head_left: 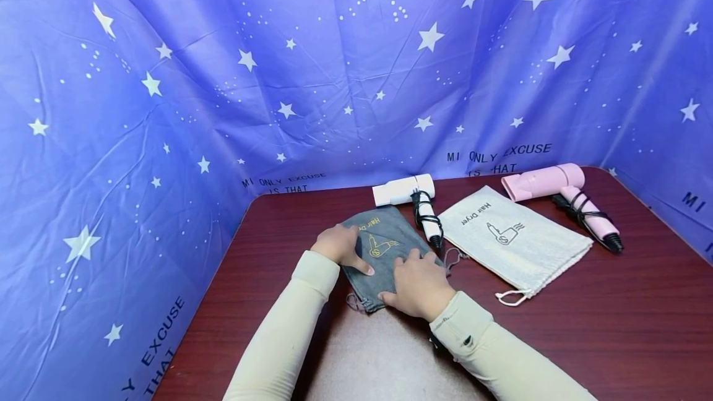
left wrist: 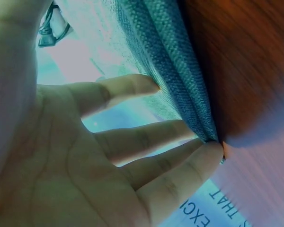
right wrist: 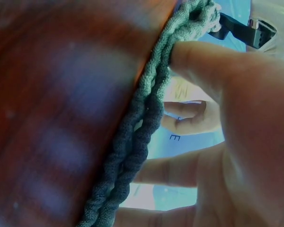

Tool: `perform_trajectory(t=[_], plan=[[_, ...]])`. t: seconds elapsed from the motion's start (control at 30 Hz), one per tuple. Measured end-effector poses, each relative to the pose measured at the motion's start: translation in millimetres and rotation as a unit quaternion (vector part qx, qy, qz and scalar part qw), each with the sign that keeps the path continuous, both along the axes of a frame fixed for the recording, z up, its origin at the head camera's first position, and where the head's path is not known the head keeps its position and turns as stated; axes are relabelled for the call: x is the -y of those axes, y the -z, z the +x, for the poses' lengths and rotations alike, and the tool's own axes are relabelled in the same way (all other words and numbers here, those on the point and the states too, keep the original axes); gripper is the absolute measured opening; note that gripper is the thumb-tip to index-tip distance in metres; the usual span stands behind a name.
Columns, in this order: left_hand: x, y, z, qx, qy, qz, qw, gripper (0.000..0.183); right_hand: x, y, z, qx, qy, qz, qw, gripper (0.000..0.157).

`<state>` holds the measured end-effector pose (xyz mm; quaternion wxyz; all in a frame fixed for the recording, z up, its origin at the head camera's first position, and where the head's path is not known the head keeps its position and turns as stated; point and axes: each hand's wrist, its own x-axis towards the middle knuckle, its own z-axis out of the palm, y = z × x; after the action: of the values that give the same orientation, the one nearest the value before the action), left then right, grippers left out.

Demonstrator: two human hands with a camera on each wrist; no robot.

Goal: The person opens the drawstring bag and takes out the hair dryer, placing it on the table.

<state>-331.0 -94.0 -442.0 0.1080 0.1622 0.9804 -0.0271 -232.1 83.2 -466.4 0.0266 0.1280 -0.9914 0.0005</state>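
A dark grey drawstring bag (head_left: 402, 228), printed in yellow with "Hair Dryer" and a dryer outline, lies flat on the table. My left hand (head_left: 340, 246) rests on its left side, fingers stretched. In the left wrist view the fingertips touch the bag's folded edge (left wrist: 173, 61). At the near right of the bag is my right hand (head_left: 420, 283), spread over the cloth near the opening. The right wrist view shows the thumb (right wrist: 203, 59) and fingers beside the gathered edge (right wrist: 128, 146). A white hair dryer (head_left: 398, 192) with its black cord wrapped lies just beyond the bag.
To the right lie a white drawstring bag (head_left: 518, 258) printed "Hair Dryer" and a pink hair dryer (head_left: 540, 182) with its cord wound round the handle. The dark red table (head_left: 245, 271) meets a blue star-patterned curtain (head_left: 345, 67) at the back and sides.
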Motion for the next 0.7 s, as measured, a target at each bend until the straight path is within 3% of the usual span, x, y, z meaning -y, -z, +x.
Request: perform_trajectory(t=[0.7], plan=[[-4.0,-0.2,-5.1,0.013,0.017,0.018,0.9996,0.113,4.0,4.7,4.6,-0.032,0.023,0.010,0.999,0.084]])
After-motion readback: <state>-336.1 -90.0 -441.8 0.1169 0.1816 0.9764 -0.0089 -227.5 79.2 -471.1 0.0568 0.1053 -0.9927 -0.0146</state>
